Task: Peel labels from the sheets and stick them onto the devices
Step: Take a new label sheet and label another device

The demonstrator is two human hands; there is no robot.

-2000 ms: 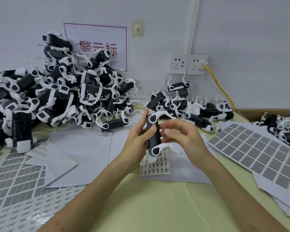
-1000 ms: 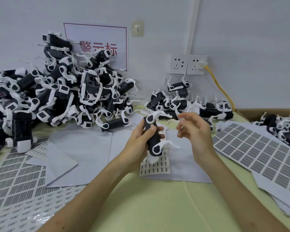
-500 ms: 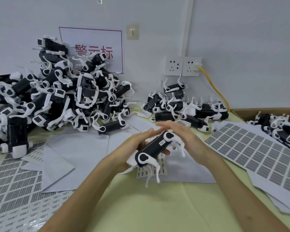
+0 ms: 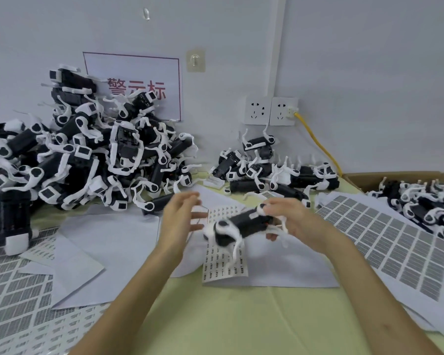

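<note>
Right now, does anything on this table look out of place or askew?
Yes. The big heap of devices on the left is stacked against the wall, hiding part of the red-lettered sign. Blank sheets below it lie overlapping and crooked.

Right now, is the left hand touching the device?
Cannot tell. Head view: the open left hand is close beside the white end of the device, but blur hides any gap. The right hand grips it.
</note>
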